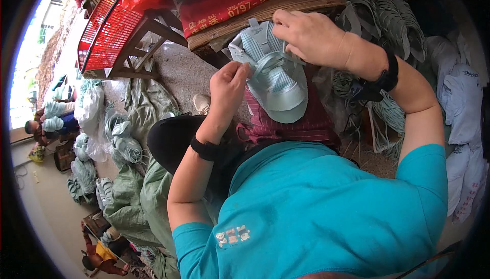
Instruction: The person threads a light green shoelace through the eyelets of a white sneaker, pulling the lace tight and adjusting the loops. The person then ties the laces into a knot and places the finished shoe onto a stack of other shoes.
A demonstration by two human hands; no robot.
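Left hand [228, 82]: pinched on the left side of the pale green shoe upper [279, 86], lace or fabric, I cannot tell which.
Right hand [311, 36]: fingers curled at its right edge; their hold is hidden.
Shoe upper: centre of the frame, toe toward the wearer, likely so the laces [268, 64] sit between both hands.
Maroon striped cloth [321, 126]: beneath it, probably shielding the lap.
Wooden bench [270, 9]: just beyond, upper centre, perhaps for keeping work near.
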